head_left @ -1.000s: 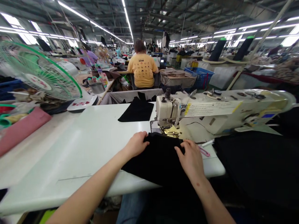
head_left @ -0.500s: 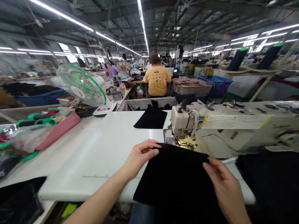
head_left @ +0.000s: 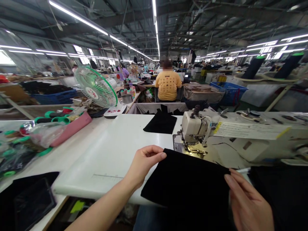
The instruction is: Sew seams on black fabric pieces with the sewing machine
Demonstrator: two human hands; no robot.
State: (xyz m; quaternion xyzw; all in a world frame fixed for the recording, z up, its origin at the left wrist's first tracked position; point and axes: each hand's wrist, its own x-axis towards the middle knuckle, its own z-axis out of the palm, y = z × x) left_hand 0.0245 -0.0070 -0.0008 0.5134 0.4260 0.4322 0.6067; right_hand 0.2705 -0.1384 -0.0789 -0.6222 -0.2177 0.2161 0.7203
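A piece of black fabric (head_left: 190, 183) is stretched between my two hands, in front of the sewing machine (head_left: 196, 128). My left hand (head_left: 146, 163) pinches its upper left corner between thumb and fingers. At the upper right corner, my right hand (head_left: 247, 195) pinches the cloth the same way. The fabric's top edge slopes down to the right, just on the near side of the lit presser foot (head_left: 196, 151). Its lower part hangs over the table's front edge above my lap. Another black fabric piece (head_left: 161, 122) lies flat behind, left of the machine head.
Black fabric (head_left: 281, 192) is heaped at the right. To the left are thread spools (head_left: 60, 119), a pink roll (head_left: 72, 130), a green-rimmed fan (head_left: 96, 88) and a dark phone-like slab (head_left: 35, 203) on black cloth. A person in a yellow shirt (head_left: 168, 85) sits ahead, facing away.
My right hand has moved right and slightly down, drawing the fabric's top edge out wider. My left hand keeps its pinch. The whole view has shifted a little to the left.
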